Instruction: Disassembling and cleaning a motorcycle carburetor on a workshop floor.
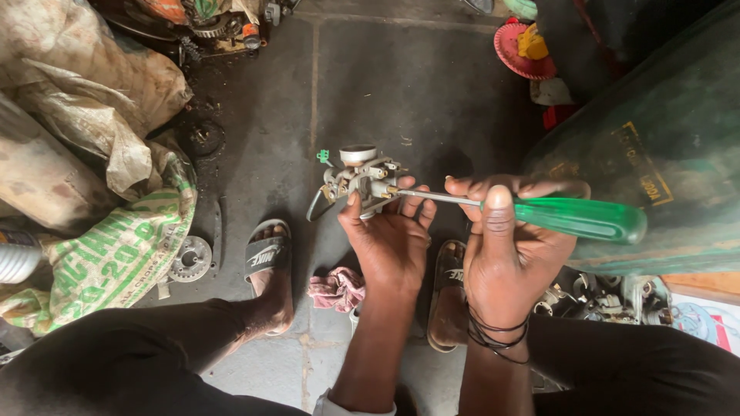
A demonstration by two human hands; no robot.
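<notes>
Floor (401, 92) lies open beyond carburetor (362, 179) in left grip (389, 231); right grip (505, 239) clasps screwdriver (555, 214).

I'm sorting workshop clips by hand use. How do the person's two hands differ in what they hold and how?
The left hand cradles a small grey metal carburettor on its fingertips; the right hand wraps around a green-handled screwdriver. The right wrist wears thin black bands; the left wrist is bare. Both are raised above the dark concrete floor, and the screwdriver tip meets the carburettor.

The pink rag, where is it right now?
In the head view the pink rag lies on the floor between the two sandalled feet, just below the left hand holding the carburetor.
</notes>
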